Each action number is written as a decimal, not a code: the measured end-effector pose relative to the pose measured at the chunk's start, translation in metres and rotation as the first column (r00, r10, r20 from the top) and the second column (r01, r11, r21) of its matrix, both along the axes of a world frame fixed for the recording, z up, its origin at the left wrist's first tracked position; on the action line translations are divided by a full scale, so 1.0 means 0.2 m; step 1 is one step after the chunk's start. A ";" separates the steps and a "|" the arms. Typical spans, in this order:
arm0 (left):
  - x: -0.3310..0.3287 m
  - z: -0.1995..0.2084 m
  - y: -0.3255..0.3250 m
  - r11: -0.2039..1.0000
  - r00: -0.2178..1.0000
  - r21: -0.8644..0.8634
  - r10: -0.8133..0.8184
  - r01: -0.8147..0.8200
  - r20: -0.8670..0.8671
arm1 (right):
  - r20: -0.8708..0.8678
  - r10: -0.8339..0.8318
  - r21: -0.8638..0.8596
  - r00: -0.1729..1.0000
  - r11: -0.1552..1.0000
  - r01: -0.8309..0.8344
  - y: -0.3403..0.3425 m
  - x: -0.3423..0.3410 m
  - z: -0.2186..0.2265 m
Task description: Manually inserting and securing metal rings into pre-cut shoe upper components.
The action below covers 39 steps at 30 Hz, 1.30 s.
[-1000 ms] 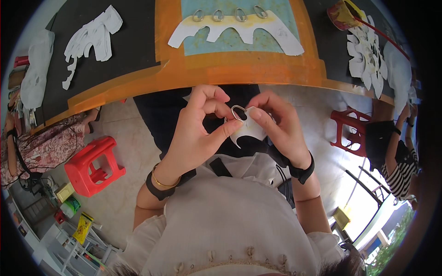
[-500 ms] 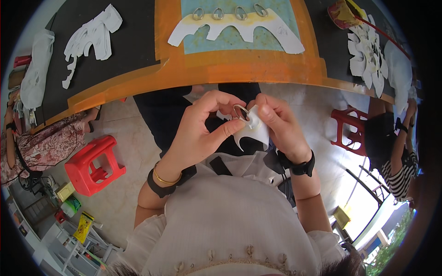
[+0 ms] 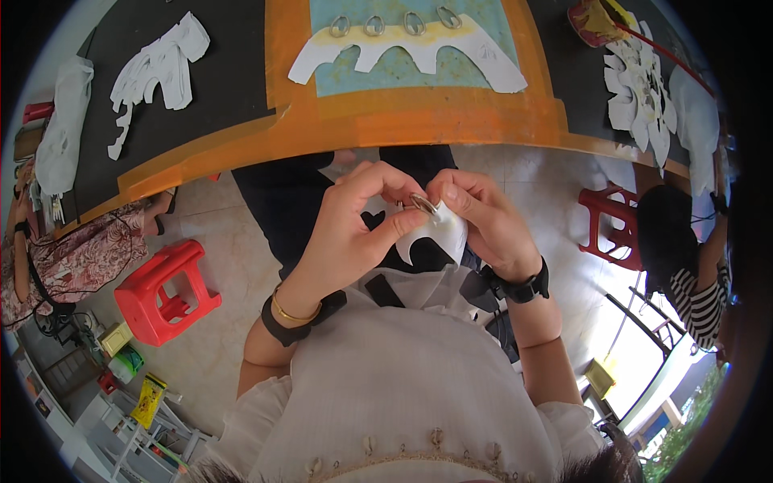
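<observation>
Over my lap, my left hand pinches a silver oval metal ring between thumb and fingers. My right hand grips a curved white sheet piece with an arched cut-out, its thumb near the ring. The ring meets the piece's upper edge; whether it passes through it I cannot tell. On the table ahead lies a similar white scalloped strip, its upper edge yellowish, with several oval rings along that edge.
The strip lies on a blue-green sheet framed by orange tape. White cut pieces lie at left, more at right beside a stained tub. Red stools stand on the floor, and other people sit at both sides.
My left hand has tilted the ring flatter against the white piece. The white piece has turned slightly in my right hand. The view has shifted a little.
</observation>
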<state>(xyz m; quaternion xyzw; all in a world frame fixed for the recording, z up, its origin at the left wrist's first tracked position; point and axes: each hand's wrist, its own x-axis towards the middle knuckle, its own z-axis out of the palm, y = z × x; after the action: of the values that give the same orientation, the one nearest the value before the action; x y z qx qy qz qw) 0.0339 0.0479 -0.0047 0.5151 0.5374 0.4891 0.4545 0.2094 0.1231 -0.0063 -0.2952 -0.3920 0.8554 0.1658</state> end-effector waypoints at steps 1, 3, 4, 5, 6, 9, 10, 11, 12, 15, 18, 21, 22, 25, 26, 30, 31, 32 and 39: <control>0.00 -0.01 0.00 1.000 1.000 -0.003 -0.004 0.004 0.011 | 0.022 -0.011 0.023 1.000 1.000 0.011 0.00 0.00 0.00; 0.00 -0.01 0.00 0.999 0.998 -0.044 0.007 -0.004 0.070 | 0.078 -0.071 0.125 0.994 0.990 0.061 0.03 0.00 0.04; 0.01 -0.01 0.00 0.996 0.991 -0.087 0.021 -0.009 0.129 | 0.128 -0.135 0.227 0.982 0.968 0.104 0.04 0.00 0.06; 0.01 -0.02 0.00 0.996 0.991 -0.086 0.018 -0.007 0.129 | 0.118 -0.206 0.329 0.971 0.931 0.158 0.04 0.00 0.06; 0.01 -0.02 0.00 0.993 0.989 -0.112 0.037 -0.021 0.145 | 0.118 -0.207 0.330 0.971 0.931 0.158 0.05 0.00 0.08; 0.00 -0.02 0.00 0.992 0.989 -0.123 0.054 -0.037 0.140 | 0.359 -0.094 0.512 0.929 0.852 -0.112 0.04 0.02 0.12; 0.00 -0.02 0.00 0.993 0.991 -0.108 0.052 -0.039 0.120 | 0.360 -0.095 0.512 0.928 0.852 -0.112 0.04 0.02 0.11; 0.00 -0.02 0.00 0.993 0.991 -0.107 0.052 -0.039 0.120 | 0.338 -0.092 0.496 0.937 0.863 -0.094 0.04 0.02 0.11; 0.00 -0.01 0.00 0.995 0.992 -0.095 0.036 -0.025 0.117 | 0.315 -0.089 0.479 0.945 0.875 -0.077 0.04 0.02 0.10; 0.01 0.01 0.00 0.994 0.999 -0.103 -0.015 0.020 0.047 | 0.305 -0.045 0.478 0.951 0.871 -0.112 0.03 0.02 0.11; 0.01 0.03 0.02 0.986 0.998 -0.163 -0.040 0.046 0.041 | 0.342 -0.027 0.541 0.939 0.823 -0.174 0.03 0.02 0.11; 0.01 0.04 0.02 0.974 0.983 -0.221 -0.010 0.051 0.184 | 0.227 -0.068 0.558 0.972 0.827 -0.072 0.06 0.06 0.07; 0.02 0.05 0.02 0.969 0.963 -0.241 0.005 0.062 0.270 | 0.229 -0.069 0.559 0.971 0.826 -0.072 0.07 0.07 0.08; 0.05 0.04 0.03 0.964 0.938 -0.265 0.066 0.029 0.341 | 0.271 -0.124 0.521 0.955 0.853 -0.037 0.09 0.11 0.12; 0.06 0.04 0.03 0.964 0.937 -0.264 0.065 0.030 0.342 | 0.271 -0.125 0.522 0.954 0.852 -0.037 0.10 0.11 0.14; 0.08 0.03 0.03 0.973 0.957 -0.229 0.085 -0.020 0.277 | 0.431 -0.102 0.603 0.897 0.772 -0.202 0.07 0.08 0.14; 0.08 0.03 0.03 0.974 0.969 -0.226 0.085 -0.031 0.234 | 0.412 -0.135 0.603 0.901 0.782 -0.158 0.06 0.07 0.14; 0.08 0.02 0.03 0.974 0.969 -0.226 0.086 -0.032 0.232 | 0.410 -0.133 0.603 0.902 0.782 -0.158 0.06 0.06 0.14; 0.06 0.02 0.04 0.970 0.969 -0.236 0.005 0.054 0.245 | 0.394 -0.090 0.463 0.915 0.879 -0.113 0.10 0.07 0.10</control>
<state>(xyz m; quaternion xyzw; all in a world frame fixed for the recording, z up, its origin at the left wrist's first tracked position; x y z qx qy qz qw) 0.0468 0.0563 -0.0015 0.3986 0.5264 0.4742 0.5824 0.2236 0.1421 0.0134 -0.4132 -0.6174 0.6538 0.1435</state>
